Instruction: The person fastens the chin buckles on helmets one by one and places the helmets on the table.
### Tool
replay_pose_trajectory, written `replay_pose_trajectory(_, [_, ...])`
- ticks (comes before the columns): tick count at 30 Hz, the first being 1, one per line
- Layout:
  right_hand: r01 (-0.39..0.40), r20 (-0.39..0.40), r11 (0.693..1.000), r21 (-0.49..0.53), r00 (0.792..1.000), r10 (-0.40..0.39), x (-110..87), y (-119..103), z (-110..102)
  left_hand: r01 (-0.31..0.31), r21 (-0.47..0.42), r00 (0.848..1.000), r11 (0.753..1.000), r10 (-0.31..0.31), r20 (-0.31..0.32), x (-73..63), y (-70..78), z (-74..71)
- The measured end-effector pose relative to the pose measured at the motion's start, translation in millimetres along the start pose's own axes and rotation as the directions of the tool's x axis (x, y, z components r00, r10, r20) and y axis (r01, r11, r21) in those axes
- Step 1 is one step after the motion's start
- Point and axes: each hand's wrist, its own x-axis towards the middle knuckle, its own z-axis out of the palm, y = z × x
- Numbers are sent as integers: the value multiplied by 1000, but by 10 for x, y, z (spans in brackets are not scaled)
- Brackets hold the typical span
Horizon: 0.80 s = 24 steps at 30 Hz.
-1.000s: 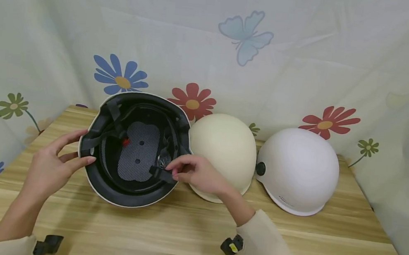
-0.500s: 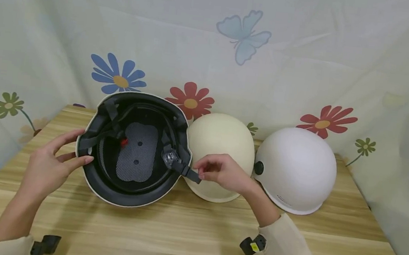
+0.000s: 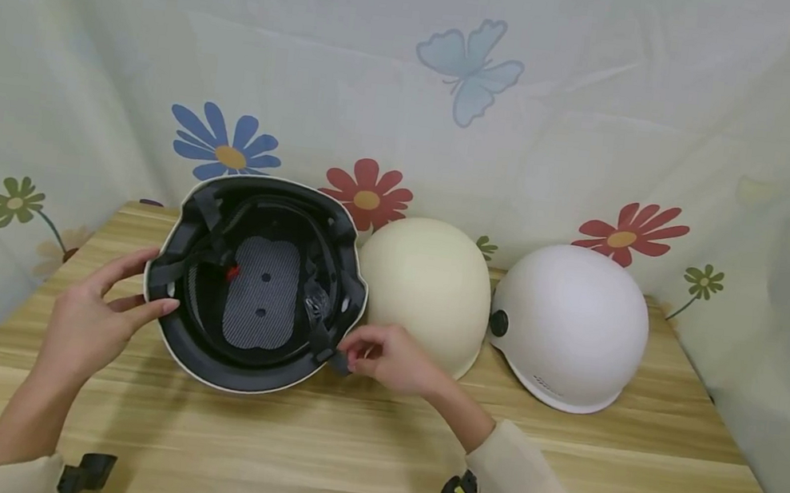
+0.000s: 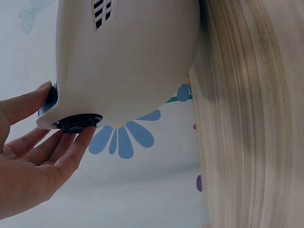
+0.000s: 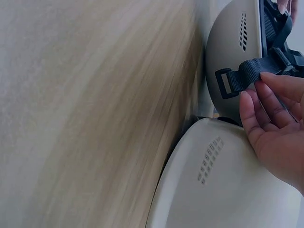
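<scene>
An upturned helmet (image 3: pixel 230 374) at the left shows its black padded inside, with a grey ribbed liner (image 3: pixel 262 289) and a small red buckle part (image 3: pixel 232 271). My left hand (image 3: pixel 88 327) grips its left rim, thumb on the inner edge and fingers outside by a round black knob (image 4: pixel 78 122). At the lower right rim, my right hand (image 3: pixel 393 361) pinches a black chin strap (image 5: pixel 251 71) between thumb and fingers. The strap hangs over the rim, and a black rectangular slider (image 5: pixel 220 84) shows at its end in the right wrist view.
Close to the right of the upturned helmet sits a cream helmet (image 3: pixel 426 290), dome up. A white helmet (image 3: pixel 575 322) with a black side knob stands beyond it. All are on a wooden table (image 3: pixel 271 458) before a flowered curtain (image 3: pixel 570 96).
My right hand pulled the strap out to the right, then came back left and down with it to the helmet's lower right rim. My left hand keeps its grip on the rim.
</scene>
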Motion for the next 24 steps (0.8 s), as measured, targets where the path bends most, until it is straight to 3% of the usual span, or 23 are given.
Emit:
replay_pose_trajectory(7, [12,-24,1000,-4,1000,-12,13,17,23,-2,2,1000,1000,2,0,5,10,3])
replay_pose_trajectory(24, [-1,37,998,-61,999,3,-7,11,-9,19,-2,1000,1000,-19,14,14,30,-4])
